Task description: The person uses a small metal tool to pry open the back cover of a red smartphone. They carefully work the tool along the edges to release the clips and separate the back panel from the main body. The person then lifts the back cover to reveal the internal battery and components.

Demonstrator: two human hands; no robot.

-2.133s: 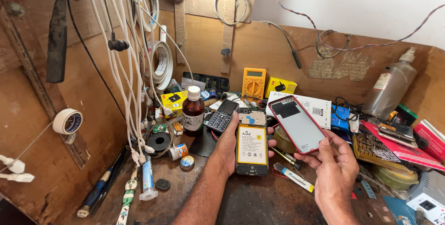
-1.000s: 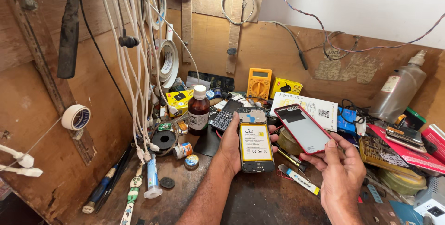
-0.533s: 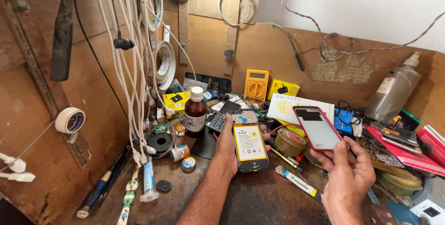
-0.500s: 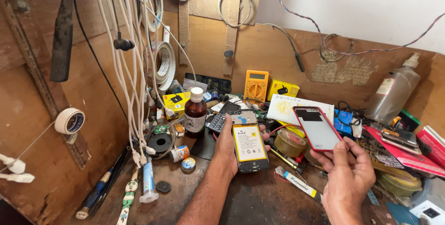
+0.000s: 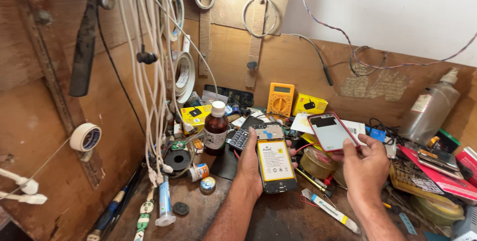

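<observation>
Left hand (image 5: 251, 164) grips an opened phone (image 5: 276, 164) from its left edge, thumb hidden beneath, fingers curled over the top corner; the phone lies face down with its yellow-labelled battery (image 5: 275, 160) showing. Its long axis runs from 6 to 12 o'clock, tipped slightly toward 11. Right hand (image 5: 366, 166) sits at about 3 o'clock from the phone, near but not touching it, and pinches the lower edge of a red-rimmed back cover (image 5: 330, 132) between thumb and fingers. The cover is held up off the worktop (image 5: 278, 218), tilted, its pale inner face toward the camera, its long axis leaning from 5 toward 11 o'clock. Cover and phone are apart, the cover at roughly 2 o'clock from the battery, so the right hand is the nearer one to it and the left hand the nearer one to the phone.

Close in, at 5 o'clock from the phone, a white tube (image 5: 330, 210) lies on the dark worktop. At 9 o'clock stand a small tin (image 5: 199, 171) and a brown bottle (image 5: 215, 128) with a white cap. A roll of clear tape (image 5: 317, 161) sits between the hands. Farther back, at 12 o'clock, a yellow multimeter (image 5: 280, 100) leans on the wooden back wall. White cables (image 5: 151, 97) hang at 10 o'clock, and a plastic bottle (image 5: 430, 109) stands at 2 o'clock.
</observation>
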